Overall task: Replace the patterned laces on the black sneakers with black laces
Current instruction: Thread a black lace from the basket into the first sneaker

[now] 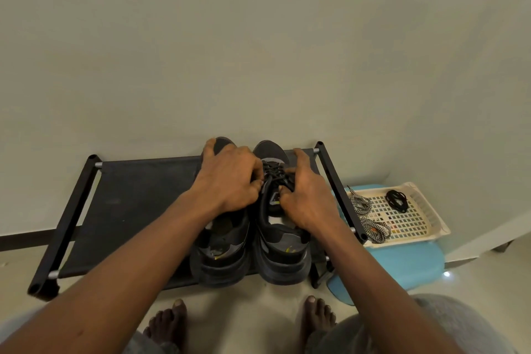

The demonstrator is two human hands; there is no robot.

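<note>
Two black sneakers stand side by side, heels toward me, on a low black rack (129,204). The left sneaker (222,253) shows no lace in the part I see. The right sneaker (283,250) carries a black lace (274,171) threaded across its upper eyelets. My left hand (230,181) lies over the left sneaker's front, and its curled fingers pinch the lace from the left. My right hand (301,195) pinches the same lace from the right beside the tongue. Two patterned black-and-white laces (370,218) lie in a white tray, where a coiled black lace (396,200) also sits.
The white perforated tray (416,221) rests on a light blue stool (402,264) just right of the rack. A plain wall stands behind the rack. My bare feet (169,322) are on the pale floor in front of it.
</note>
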